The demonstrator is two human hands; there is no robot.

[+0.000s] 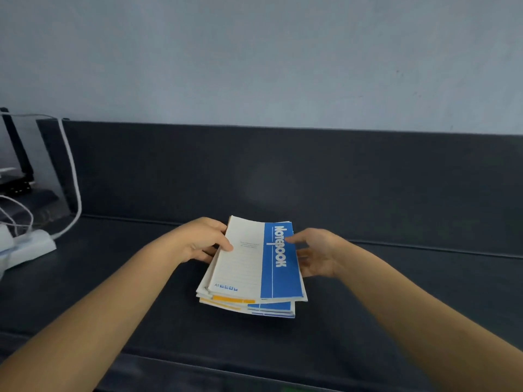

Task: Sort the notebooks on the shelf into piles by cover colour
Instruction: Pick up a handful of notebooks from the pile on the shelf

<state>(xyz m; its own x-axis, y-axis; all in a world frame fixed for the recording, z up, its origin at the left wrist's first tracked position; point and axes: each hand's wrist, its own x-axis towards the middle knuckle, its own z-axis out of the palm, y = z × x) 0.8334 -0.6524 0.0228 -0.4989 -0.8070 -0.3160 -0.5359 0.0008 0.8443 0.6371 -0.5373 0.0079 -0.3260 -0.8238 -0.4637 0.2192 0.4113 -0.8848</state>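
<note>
Across the whole upper half, a pale grey-blue wall (283, 52), plain and faintly marked. Below it, a dark shelf (396, 292), wide and flat, with an upright back panel (368, 179) of the same dark colour along its far side. From the lower corners, two bare arms, left forearm (99, 306) and right forearm (424, 301), reaching inward toward the middle. Between them, near the centre of the shelf, a stack of notebooks (249, 304), fanned slightly out of line, with orange and blue strips of lower covers peeking out at the near edge. Resting on the shelf or lifted just off it: cannot tell. Uppermost, the top notebook (240, 264), cream on its left part, with a broad blue band (283, 275) on the right bearing the word "Notebook" in white, running lengthwise. At the stack's left edge, the left hand (202, 240), gripping: thumb (223, 246) pressed down on the cream cover, fingers curled underneath, number of notebooks inside that grip not clear. At the right edge, the right hand (318, 253), loose and uncurled, fingers fairly straight, one fingertip (291, 239) touching the blue band near its far end, the others just beside or below the stack's edge. Far left on the shelf, well apart from the notebooks, a white power strip (31, 247). Curving up from near it past the back panel, a white cable (74, 188). Behind that, dark blurred equipment (17, 171), too indistinct to name
</note>
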